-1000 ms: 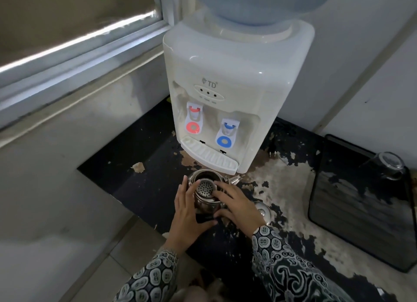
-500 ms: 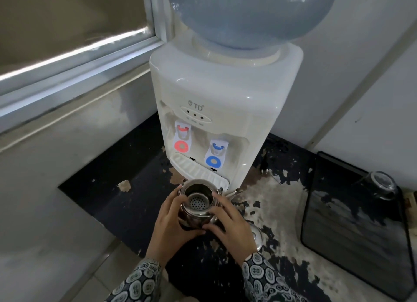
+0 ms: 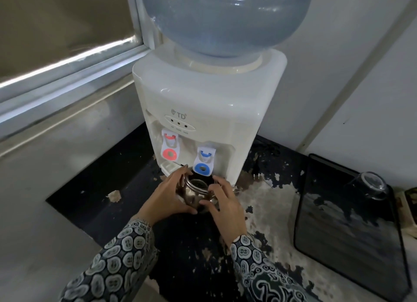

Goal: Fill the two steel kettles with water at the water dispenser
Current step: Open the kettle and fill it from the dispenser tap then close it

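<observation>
A small steel kettle with its top open sits between both hands, just under the blue tap of the white water dispenser. My left hand wraps the kettle's left side. My right hand holds its right side. The red tap is to the left of the blue one. A big blue water bottle stands upside down on the dispenser. A second kettle does not show.
The dispenser stands on a black worktop with peeling, worn patches. A black tray with an upturned glass lies at the right. A window ledge runs along the left, and white walls close the corner behind.
Both hands have carried the kettle forward from the worktop's front toward the dispenser, so that it now sits beneath the blue tap. The view has tilted up, showing more of the bottle.
</observation>
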`<state>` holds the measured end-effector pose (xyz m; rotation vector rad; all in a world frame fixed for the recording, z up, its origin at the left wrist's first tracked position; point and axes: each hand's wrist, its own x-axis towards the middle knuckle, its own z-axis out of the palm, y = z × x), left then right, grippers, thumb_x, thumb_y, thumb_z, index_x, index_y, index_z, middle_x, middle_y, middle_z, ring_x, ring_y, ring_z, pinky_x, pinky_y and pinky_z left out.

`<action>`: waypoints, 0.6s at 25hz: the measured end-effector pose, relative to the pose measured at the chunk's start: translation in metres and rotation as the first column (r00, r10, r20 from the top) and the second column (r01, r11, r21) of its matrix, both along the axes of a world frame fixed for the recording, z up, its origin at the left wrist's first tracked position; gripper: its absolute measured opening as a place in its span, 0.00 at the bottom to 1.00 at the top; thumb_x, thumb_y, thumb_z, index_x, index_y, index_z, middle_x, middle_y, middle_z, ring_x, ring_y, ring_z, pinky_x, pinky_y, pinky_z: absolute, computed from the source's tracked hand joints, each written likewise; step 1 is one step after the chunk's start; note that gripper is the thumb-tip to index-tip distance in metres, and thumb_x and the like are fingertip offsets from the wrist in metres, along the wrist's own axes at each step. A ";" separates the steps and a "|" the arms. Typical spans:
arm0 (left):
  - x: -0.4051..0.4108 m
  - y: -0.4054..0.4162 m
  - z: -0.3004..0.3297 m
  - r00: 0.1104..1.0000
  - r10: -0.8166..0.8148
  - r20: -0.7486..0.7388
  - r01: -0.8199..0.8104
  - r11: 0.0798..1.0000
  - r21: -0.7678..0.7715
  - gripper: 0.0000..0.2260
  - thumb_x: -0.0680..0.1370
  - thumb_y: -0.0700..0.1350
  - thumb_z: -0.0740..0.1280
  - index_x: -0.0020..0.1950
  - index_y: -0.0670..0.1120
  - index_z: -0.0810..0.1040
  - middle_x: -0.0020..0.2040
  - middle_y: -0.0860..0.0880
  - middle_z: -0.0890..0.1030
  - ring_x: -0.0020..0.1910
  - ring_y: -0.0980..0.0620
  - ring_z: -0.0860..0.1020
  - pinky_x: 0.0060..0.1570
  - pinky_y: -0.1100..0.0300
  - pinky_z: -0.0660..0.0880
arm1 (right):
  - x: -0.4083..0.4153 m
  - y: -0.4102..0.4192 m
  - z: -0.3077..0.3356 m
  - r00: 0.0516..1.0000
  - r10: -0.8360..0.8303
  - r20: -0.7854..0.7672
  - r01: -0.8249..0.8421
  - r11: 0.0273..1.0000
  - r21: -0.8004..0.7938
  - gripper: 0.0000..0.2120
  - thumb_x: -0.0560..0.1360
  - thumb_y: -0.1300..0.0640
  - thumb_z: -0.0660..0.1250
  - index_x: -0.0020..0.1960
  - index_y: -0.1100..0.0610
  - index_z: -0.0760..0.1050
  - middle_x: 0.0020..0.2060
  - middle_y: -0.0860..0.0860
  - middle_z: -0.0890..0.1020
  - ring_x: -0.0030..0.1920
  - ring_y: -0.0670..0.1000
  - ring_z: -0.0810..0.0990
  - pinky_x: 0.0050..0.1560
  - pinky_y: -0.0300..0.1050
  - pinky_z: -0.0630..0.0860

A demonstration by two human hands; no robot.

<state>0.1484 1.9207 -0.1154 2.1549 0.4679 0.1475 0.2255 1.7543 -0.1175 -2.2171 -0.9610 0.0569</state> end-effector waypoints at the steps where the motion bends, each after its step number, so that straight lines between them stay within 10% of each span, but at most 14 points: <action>1: 0.002 0.004 0.000 1.000 -0.018 -0.018 0.017 0.999 -0.038 0.47 0.55 0.51 0.81 0.69 0.55 0.60 0.66 0.53 0.71 0.64 0.54 0.72 0.65 0.55 0.70 | 0.000 0.002 0.001 1.000 -0.008 -0.005 0.008 1.000 -0.004 0.14 0.72 0.52 0.68 0.56 0.56 0.74 0.68 0.47 0.69 0.54 0.52 0.78 0.46 0.47 0.80; 7: 0.007 0.012 -0.001 0.994 -0.099 -0.035 0.097 0.993 -0.061 0.42 0.59 0.48 0.79 0.59 0.71 0.55 0.76 0.51 0.57 0.70 0.50 0.66 0.66 0.50 0.70 | 0.005 0.003 0.011 0.990 -0.075 -0.122 0.084 0.994 0.065 0.16 0.75 0.44 0.60 0.58 0.52 0.72 0.62 0.47 0.73 0.57 0.47 0.75 0.54 0.48 0.77; 15: 0.002 0.008 -0.006 0.991 -0.132 -0.022 0.130 0.989 -0.075 0.46 0.67 0.42 0.75 0.69 0.65 0.47 0.73 0.63 0.38 0.76 0.53 0.48 0.72 0.51 0.62 | 0.018 0.033 0.030 0.920 -0.152 -0.360 0.127 0.987 -0.094 0.12 0.77 0.49 0.61 0.54 0.56 0.72 0.48 0.51 0.80 0.48 0.51 0.79 0.50 0.48 0.76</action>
